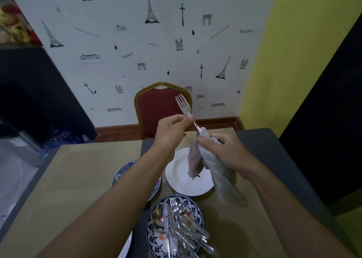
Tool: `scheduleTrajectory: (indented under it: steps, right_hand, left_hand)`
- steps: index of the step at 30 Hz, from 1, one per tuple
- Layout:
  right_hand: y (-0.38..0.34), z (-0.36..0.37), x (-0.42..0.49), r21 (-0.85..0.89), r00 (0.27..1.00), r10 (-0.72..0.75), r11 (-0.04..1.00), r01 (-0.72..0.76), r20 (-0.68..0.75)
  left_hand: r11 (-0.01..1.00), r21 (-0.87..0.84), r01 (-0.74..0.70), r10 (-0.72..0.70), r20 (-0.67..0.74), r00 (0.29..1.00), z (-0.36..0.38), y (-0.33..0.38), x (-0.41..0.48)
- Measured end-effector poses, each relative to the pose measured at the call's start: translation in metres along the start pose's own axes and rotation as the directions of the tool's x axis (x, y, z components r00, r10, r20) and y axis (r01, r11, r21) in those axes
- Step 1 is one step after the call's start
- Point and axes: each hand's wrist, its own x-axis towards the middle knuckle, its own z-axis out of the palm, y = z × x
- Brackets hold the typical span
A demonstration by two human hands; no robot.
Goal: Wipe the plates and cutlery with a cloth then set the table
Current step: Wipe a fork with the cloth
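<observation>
My left hand (173, 129) pinches a silver fork (185, 107) just below its tines, which point up. My right hand (221, 150) grips a grey cloth (217, 171) wrapped around the fork's handle; the handle's lower part is hidden inside the cloth. The cloth hangs down over a plain white plate (182, 181) on the table. Nearer to me, a blue-and-white patterned plate (156, 236) holds a pile of several spoons, forks and knives (182, 228). A second blue patterned plate (122, 172) lies to the left, partly under my left forearm.
A red chair with a gold frame (154, 110) stands at the table's far side against the wall. The tan table (78, 179) has a dark runner (274, 159) on its right half. Another white plate's edge (127, 248) shows at the bottom.
</observation>
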Motion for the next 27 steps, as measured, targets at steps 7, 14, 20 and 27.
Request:
scheduleTrajectory:
  steps: [7,14,20,27]
  right_hand:
    - [0.024,0.002,0.0,-0.066,0.988,0.086,0.993,-0.095,-0.125]
    - [0.025,0.005,0.013,0.115,0.955,0.068,0.993,-0.036,-0.289]
    - [0.029,0.006,0.018,0.166,0.943,0.111,0.984,-0.061,-0.314]
    - [0.031,0.0,0.021,0.181,0.939,0.122,0.981,-0.065,-0.322]
  left_hand:
    - [0.999,-0.021,-0.032,0.024,-0.293,0.956,-0.042,-0.038,0.023]
    - [0.77,0.626,0.118,-0.018,-0.164,0.986,-0.101,-0.163,-0.003]
    - [0.547,0.796,0.259,-0.194,-0.18,0.964,-0.147,-0.23,-0.006]
    - [0.438,0.847,0.301,-0.277,-0.191,0.942,-0.161,-0.255,-0.008]
